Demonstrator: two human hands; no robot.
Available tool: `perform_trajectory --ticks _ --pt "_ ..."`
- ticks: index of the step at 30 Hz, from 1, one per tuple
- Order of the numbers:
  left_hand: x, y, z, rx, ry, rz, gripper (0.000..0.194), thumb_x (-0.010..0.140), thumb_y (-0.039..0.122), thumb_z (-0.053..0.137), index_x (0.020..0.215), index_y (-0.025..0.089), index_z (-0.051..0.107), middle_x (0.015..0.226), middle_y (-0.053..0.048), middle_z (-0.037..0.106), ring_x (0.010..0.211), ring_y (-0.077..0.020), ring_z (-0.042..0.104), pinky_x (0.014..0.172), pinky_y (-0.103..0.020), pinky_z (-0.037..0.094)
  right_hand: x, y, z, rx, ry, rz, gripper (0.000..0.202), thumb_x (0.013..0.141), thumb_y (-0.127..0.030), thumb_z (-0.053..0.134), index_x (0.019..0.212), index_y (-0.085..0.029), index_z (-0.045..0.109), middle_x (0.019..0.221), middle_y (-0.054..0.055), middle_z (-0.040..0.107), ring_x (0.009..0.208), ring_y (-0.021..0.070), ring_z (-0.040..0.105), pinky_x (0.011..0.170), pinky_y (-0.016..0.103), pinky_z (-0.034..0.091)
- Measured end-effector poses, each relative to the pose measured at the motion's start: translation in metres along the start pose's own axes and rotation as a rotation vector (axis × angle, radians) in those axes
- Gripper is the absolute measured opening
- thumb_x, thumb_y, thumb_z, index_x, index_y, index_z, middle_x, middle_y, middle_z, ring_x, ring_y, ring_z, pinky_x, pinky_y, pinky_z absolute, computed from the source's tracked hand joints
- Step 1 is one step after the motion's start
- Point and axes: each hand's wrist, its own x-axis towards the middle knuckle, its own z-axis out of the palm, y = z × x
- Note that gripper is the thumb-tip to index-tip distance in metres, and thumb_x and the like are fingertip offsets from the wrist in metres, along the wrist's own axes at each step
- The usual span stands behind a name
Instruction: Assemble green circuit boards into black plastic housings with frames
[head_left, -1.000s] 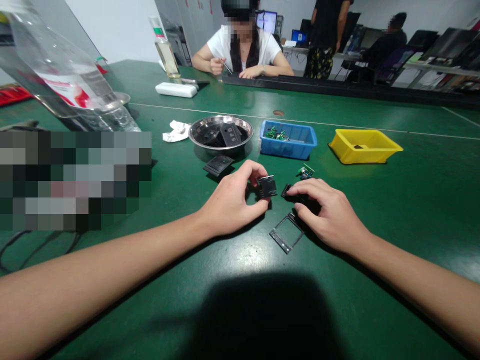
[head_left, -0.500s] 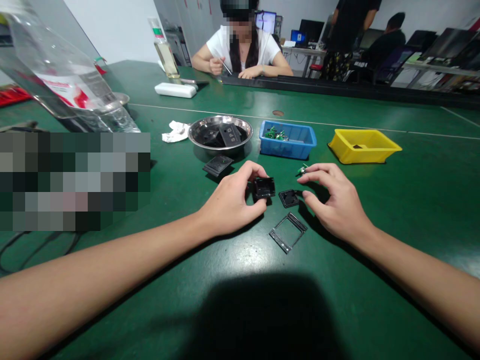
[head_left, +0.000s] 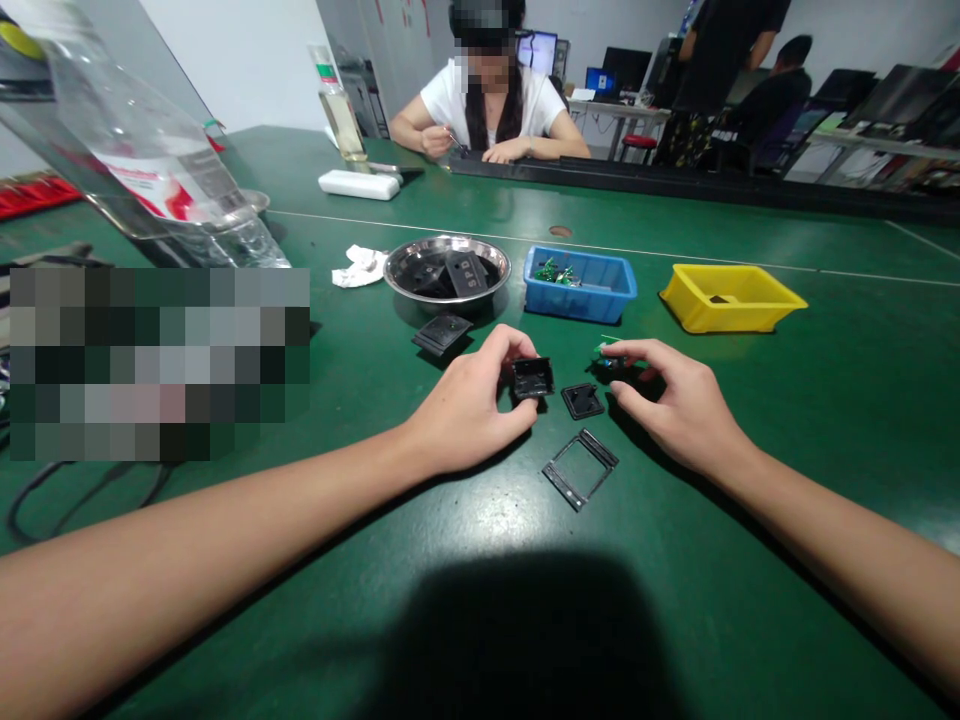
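My left hand (head_left: 487,400) grips a small black open box (head_left: 533,378) between thumb and fingers, its hollow side facing me. To the right, my right hand (head_left: 671,400) has its fingertips at a small green circuit part (head_left: 609,358); thumb and fingers are curved around it. Between the hands a black square cover (head_left: 583,400) lies on the table. Nearer to me is a thin black rectangular frame (head_left: 580,470). Another black piece (head_left: 442,335) rests beyond my left wrist.
Behind the hands stand a metal bowl (head_left: 447,296) of black parts, a blue bin (head_left: 579,300) with green parts and a yellow bin (head_left: 731,315). Large plastic bottle (head_left: 172,180) at left. A person (head_left: 491,110) sits across the green table (head_left: 480,620).
My right hand's fingers have come down closer around the green circuit part. The box in my left hand has tipped slightly, showing more of its inside. The camera view has shifted a little.
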Motion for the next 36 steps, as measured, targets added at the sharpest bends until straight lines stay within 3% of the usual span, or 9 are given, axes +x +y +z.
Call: perform_trajectory --ticks 4,7,13,23,30,36 --pt "0.001 0.0002 0.0007 0.0 -0.001 0.001 0.031 0.079 0.02 0.063 0.107 0.022 0.049 0.103 -0.002 0.07 0.086 -0.0175 0.068 0.08 -0.031 0.051 -0.0029 -0.0035 0.0008 0.264 0.086 0.103 0.019 0.083 -0.028 0.072 0.1 -0.02 0.069 0.088 0.003 0.073 0.077 0.0184 0.066 0.067 0.032 0.053" --pt "0.001 -0.0002 0.0013 0.007 -0.006 0.01 0.03 0.08 0.019 0.063 0.107 0.021 0.05 0.099 -0.001 0.07 0.082 -0.0165 0.067 0.076 -0.029 0.049 -0.0025 -0.0047 0.0027 0.43 0.144 0.164 0.022 0.079 -0.032 0.078 0.093 -0.021 0.065 0.076 0.0 0.068 0.066 0.0153 0.062 0.058 0.028 0.05" --pt "0.0007 -0.0007 0.0018 0.024 -0.007 0.015 0.03 0.08 0.019 0.063 0.107 0.021 0.051 0.094 0.001 0.067 0.075 -0.0144 0.063 0.07 -0.027 0.046 0.0028 -0.0057 0.0034 0.669 0.119 0.318 0.037 0.081 -0.049 0.079 0.094 -0.023 0.056 0.079 0.002 0.074 0.063 0.0162 0.069 0.05 0.026 0.05" --pt "0.0014 -0.0017 0.0016 0.005 -0.011 0.026 0.029 0.081 0.02 0.063 0.107 0.021 0.051 0.093 0.0 0.068 0.077 -0.0151 0.064 0.071 -0.028 0.046 0.0036 0.002 0.004 0.74 0.103 0.382 0.046 0.085 -0.065 0.068 0.075 -0.021 0.058 0.066 0.002 0.068 0.053 0.0129 0.061 0.047 0.024 0.044" --pt "0.0019 0.0003 0.0014 0.005 -0.006 0.034 0.028 0.081 0.019 0.063 0.106 0.021 0.05 0.089 0.001 0.066 0.075 -0.0147 0.062 0.07 -0.027 0.045 0.0025 0.0026 0.0033 0.782 0.096 0.395 0.043 0.086 -0.061 0.07 0.075 -0.02 0.062 0.061 0.0 0.065 0.051 0.013 0.059 0.047 0.025 0.043" --pt "0.0017 0.0 0.0015 -0.011 -0.007 0.023 0.029 0.08 0.019 0.064 0.106 0.021 0.05 0.098 -0.001 0.07 0.079 -0.0152 0.066 0.073 -0.028 0.048 0.0 0.0036 0.0034 0.784 0.092 0.376 0.038 0.089 -0.055 0.069 0.076 -0.02 0.063 0.066 0.001 0.069 0.052 0.0122 0.06 0.048 0.024 0.044"
